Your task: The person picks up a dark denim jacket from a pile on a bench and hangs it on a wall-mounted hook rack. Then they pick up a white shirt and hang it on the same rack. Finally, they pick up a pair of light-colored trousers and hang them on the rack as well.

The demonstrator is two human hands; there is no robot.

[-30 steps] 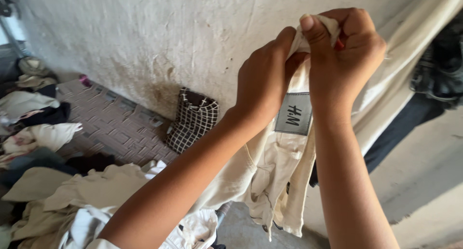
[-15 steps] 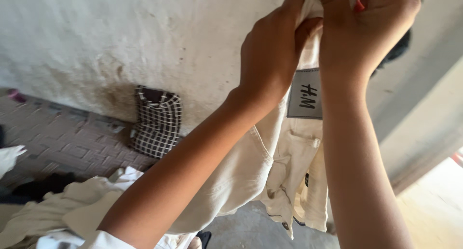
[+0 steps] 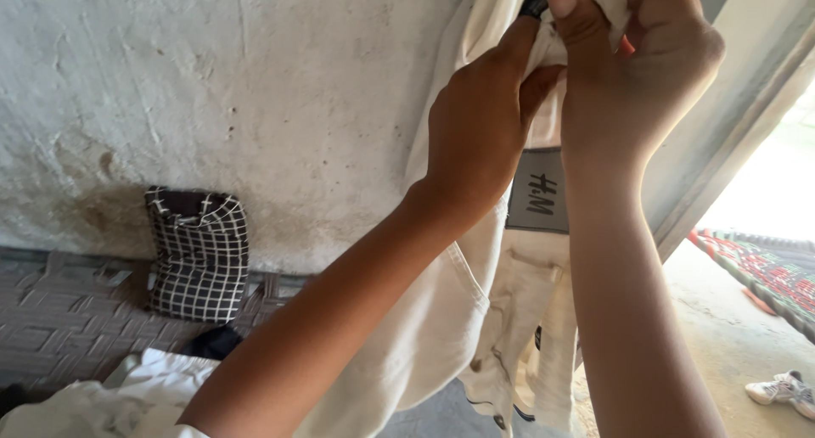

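I had both hands up high: left hand (image 3: 480, 124) & right hand (image 3: 632, 73) pinched shut on cream denim trousers (image 3: 441, 319) w/ grey patch; legs hung unfolded.

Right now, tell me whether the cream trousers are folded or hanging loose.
Hanging loose. Both hands, left hand and right hand, pinch the top of the cream trousers, and the cloth drops unfolded below them, grey patch showing.

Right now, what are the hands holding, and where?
Both hands, left and right, pinch the cream trousers at the top edge, above the grey patch.
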